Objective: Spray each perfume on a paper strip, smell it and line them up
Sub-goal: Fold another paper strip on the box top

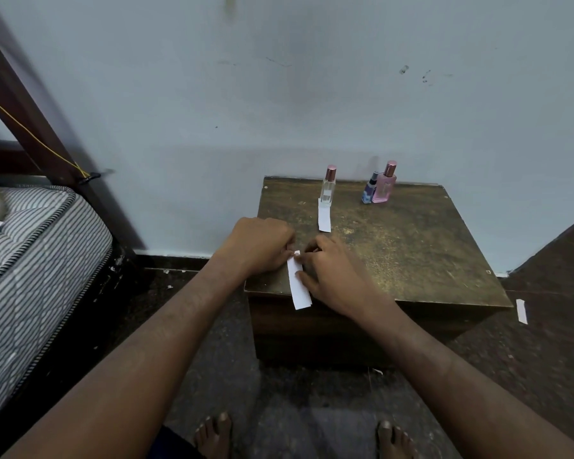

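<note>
From the head view, a white paper strip point(298, 282) lies at the near left edge of the brown wooden box point(411, 246), long axis running away from the person, its near end overhanging. The left hand point(259, 246) pinches its far end; the right hand point(335, 276) pinches its right side. Both are equally near.

Three bottles: clear perfume bottle point(328, 188), blue spray bottle point(369, 190), pink perfume bottle point(384, 184). Three strips: this one, one point(324, 217) touching the clear bottle, one point(521, 311) on the floor.
</note>
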A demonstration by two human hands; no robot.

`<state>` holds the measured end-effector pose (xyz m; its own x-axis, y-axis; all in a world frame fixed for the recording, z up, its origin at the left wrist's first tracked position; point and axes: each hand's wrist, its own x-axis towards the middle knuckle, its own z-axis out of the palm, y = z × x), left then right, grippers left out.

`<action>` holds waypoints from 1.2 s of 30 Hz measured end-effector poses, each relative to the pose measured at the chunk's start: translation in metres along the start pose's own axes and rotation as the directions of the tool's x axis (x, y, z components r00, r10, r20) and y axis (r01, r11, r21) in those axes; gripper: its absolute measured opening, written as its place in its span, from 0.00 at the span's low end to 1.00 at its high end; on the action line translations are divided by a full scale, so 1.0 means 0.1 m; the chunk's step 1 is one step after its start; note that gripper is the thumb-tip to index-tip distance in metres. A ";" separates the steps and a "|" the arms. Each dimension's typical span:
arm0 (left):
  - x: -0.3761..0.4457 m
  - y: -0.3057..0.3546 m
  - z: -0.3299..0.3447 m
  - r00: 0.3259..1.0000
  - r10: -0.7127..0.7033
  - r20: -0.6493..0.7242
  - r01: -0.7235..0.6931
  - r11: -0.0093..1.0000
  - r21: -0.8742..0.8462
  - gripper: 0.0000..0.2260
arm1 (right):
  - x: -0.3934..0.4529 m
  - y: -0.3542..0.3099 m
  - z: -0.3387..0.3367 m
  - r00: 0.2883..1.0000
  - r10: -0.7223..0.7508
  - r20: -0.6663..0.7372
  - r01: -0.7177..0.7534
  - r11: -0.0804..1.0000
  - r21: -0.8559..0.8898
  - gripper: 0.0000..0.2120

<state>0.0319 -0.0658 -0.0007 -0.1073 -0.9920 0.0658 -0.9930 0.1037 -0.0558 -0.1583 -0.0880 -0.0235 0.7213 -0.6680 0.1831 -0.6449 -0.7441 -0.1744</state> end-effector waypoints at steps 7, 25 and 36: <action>-0.06 0.04 0.08 0.996 0.073 0.044 -0.079 0.986 0.150 0.16 | -0.12 -0.07 0.04 0.999 0.033 -0.020 -0.033 0.999 0.017 0.19; -0.27 -0.07 0.00 0.995 -0.077 -0.059 0.072 0.994 -0.078 0.14 | -0.09 -0.04 0.04 0.996 0.076 0.037 -0.078 0.994 0.073 0.22; -0.55 0.02 -0.09 0.999 -0.035 -0.039 0.030 0.991 -0.131 0.15 | -0.36 -0.16 -0.13 0.952 -0.279 0.127 0.294 0.949 -0.113 0.21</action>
<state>0.0352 -0.0102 0.0045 -0.0740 -0.9916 0.1061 -0.9936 0.0824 0.0769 -0.1774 -0.0522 -0.0144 0.8987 -0.4270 0.1002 -0.4290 -0.9033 -0.0021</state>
